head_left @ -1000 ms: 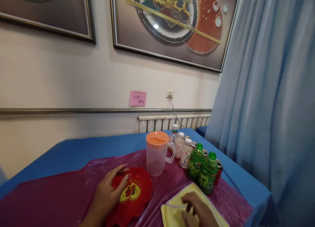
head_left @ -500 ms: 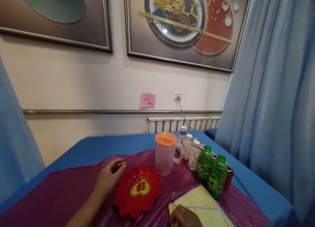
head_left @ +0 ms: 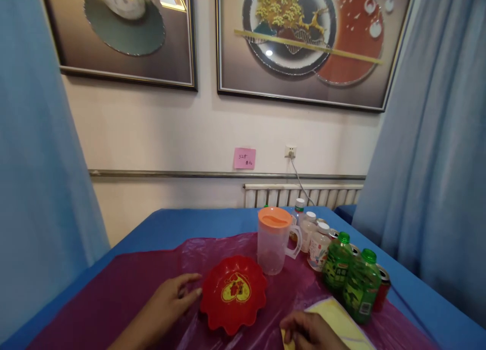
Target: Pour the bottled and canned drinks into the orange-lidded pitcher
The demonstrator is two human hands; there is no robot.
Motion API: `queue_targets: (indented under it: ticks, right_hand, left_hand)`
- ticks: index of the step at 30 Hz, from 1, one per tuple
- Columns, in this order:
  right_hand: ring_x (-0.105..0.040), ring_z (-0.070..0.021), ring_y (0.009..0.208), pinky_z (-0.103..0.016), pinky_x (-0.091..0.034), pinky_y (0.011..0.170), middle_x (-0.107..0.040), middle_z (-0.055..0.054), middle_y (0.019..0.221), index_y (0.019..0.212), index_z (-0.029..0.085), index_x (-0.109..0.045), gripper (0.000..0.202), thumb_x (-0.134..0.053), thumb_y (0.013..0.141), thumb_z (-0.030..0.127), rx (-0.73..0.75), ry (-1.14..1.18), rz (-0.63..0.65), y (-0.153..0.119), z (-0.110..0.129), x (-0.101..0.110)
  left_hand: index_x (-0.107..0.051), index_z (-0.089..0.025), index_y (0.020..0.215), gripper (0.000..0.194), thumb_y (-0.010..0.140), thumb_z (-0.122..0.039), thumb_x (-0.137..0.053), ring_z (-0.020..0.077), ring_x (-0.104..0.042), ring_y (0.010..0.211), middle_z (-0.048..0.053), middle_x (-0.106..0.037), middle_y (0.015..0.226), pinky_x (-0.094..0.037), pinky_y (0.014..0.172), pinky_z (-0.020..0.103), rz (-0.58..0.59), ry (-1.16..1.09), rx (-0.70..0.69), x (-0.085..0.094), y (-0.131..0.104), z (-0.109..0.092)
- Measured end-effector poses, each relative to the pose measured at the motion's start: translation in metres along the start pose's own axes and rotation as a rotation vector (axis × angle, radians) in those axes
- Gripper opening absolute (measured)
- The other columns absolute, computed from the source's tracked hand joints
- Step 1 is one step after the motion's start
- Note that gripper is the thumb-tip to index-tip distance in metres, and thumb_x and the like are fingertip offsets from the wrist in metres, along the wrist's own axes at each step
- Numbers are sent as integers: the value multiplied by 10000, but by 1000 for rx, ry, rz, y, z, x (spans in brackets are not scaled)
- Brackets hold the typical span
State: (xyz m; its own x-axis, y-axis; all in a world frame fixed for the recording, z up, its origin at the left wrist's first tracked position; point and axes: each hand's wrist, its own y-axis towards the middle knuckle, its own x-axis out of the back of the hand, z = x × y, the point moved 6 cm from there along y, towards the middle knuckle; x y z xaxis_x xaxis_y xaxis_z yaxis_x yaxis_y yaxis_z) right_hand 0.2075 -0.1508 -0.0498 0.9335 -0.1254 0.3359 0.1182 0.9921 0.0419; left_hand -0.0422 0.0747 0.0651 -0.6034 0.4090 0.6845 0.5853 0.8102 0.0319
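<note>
A red scalloped plastic dish point(head_left: 233, 314) with a yellow printed centre sits on the purple plastic sheet. At its left rim is my left hand point(head_left: 172, 297), open, thumb and fingers apart with nothing between them; whether the thumb touches the rim I cannot tell. My right hand point(head_left: 309, 329) is closed on the near left corner of a yellow cloth point(head_left: 337, 317) with pale edging. The hand hides part of the cloth, and its near side runs out of the frame. Behind the dish stands a clear plastic pitcher point(head_left: 271, 251) with an orange lid, its handle to the right.
Green bottles point(head_left: 360, 289), clear bottles with white caps point(head_left: 319, 246) and several cans point(head_left: 382, 286) stand along the right. The purple sheet point(head_left: 144, 269) lies over a blue tablecloth point(head_left: 212, 221). Blue curtains point(head_left: 429, 162) hang at both sides; a radiator point(head_left: 322, 194) is behind.
The camera has turned left, so everything sits further right. My left hand has come down along the dish's left side. My right hand still grips the cloth, its corner now lifted or bunched.
</note>
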Motion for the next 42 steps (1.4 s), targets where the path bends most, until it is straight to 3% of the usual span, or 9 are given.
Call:
queue_targets:
  ticks: [3, 6, 9, 12, 14, 17, 21, 24, 42]
  right_hand:
    - [-650, -147, 747, -255, -499, 684, -728, -21, 898, 1441, 228, -502, 604, -476, 840, 180, 166, -38, -122, 20, 61, 14]
    - [-644, -133, 735, -257, -513, 698, -708, 5, 880, 1595, 263, -241, 752, -424, 884, 100, 337, -65, -300, 38, 131, 25]
    - [-652, -135, 752, -284, -531, 755, -693, 8, 861, 1621, 268, -128, 784, -420, 920, 71, 612, -106, -556, 44, 189, 31]
    - [-665, -149, 803, -320, -543, 800, -691, -6, 871, 1633, 255, -46, 812, -417, 937, 60, 843, -107, -770, 44, 217, 31]
    - [-666, -157, 798, -341, -551, 799, -681, -6, 851, 1634, 242, -4, 820, -406, 942, 60, 934, -82, -859, 47, 222, 31]
    - [-663, -162, 766, -354, -556, 780, -667, 4, 824, 1632, 231, 30, 844, -406, 929, 65, 974, -90, -926, 58, 221, 33]
    - [-606, -148, 590, -291, -528, 646, -609, 66, 666, 1632, 192, -6, 892, -414, 853, 49, 700, -100, -877, 95, 200, 43]
    - [-559, -152, 535, -282, -497, 605, -556, 91, 590, 1629, 151, -54, 901, -413, 808, 52, 523, -80, -864, 115, 178, 45]
    - [-535, -151, 554, -267, -432, 577, -564, 74, 633, 1626, 142, -83, 856, -409, 837, 72, 495, -102, -837, 111, 163, 32]
  left_hand:
    - [-723, -147, 1206, 621, 711, -506, -616, 173, -535, 507, -39, -555, 518, -343, 492, 252, 88, 100, -93, 11, 2, -41]
    - [-519, -199, 1463, 730, 791, -481, -572, 162, -544, 533, -56, -583, 574, -359, 509, 239, -23, 182, -204, 33, -2, -90]
    - [-226, -250, 1600, 819, 868, -473, -520, 143, -544, 498, -81, -612, 609, -402, 515, 230, -304, 212, -330, 52, -16, -128]
    - [-132, -250, 1611, 815, 919, -448, -513, 136, -564, 506, -77, -649, 659, -465, 558, 238, -709, 164, -480, 60, -36, -146]
    - [-113, -248, 1610, 818, 929, -406, -538, 142, -592, 547, -73, -655, 673, -506, 618, 256, -922, 139, -612, 55, -45, -147]
    - [-29, -217, 1611, 896, 918, -368, -578, 156, -631, 611, -63, -667, 695, -537, 708, 294, -1006, 120, -681, 47, -32, -136]
    - [-22, -154, 1610, 949, 873, -421, -556, 164, -602, 517, -83, -628, 607, -482, 558, 263, -758, 63, -299, 46, 26, -95]
    - [-5, -144, 1612, 973, 849, -434, -535, 164, -587, 487, -94, -609, 574, -441, 523, 254, -590, 49, -182, 47, 49, -75]
    - [-37, -202, 1619, 925, 885, -465, -535, 153, -569, 507, -87, -610, 613, -439, 537, 251, -624, 6, -212, 43, 17, -90]
